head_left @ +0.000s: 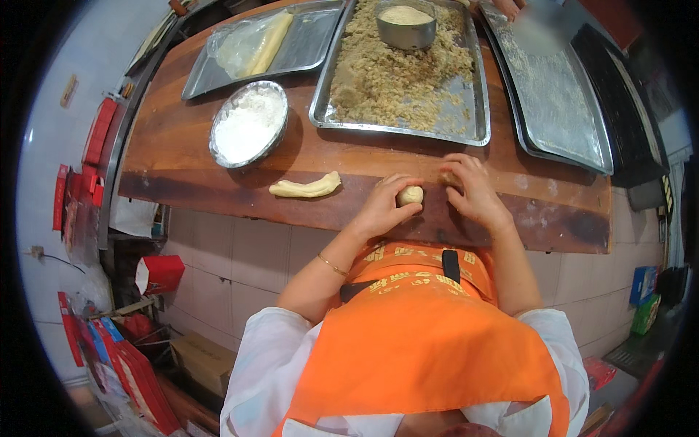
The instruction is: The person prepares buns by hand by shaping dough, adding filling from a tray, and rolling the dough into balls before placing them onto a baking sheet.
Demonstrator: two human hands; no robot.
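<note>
Near the table's front edge, my left hand (380, 207) holds a small round ball of pale dough (411, 194) between thumb and fingers. Just to its right my right hand (477, 195) has its fingers curled round a small brownish lump (449, 178), mostly hidden by the fingers; it resembles the crumbly mixture (397, 80) in the big metal tray (408, 133). A short, bent strip of pale dough (306, 186) lies on the wood to the left of my left hand.
A silver bowl (215, 149) of white flour stands left of the big tray. Inside that tray sits a round metal tin (408, 36) of pale powder. Another tray (193, 86) holds a dough log (269, 44) under plastic. A dusted tray (568, 109) lies right; another person's hand (508, 9) shows beyond.
</note>
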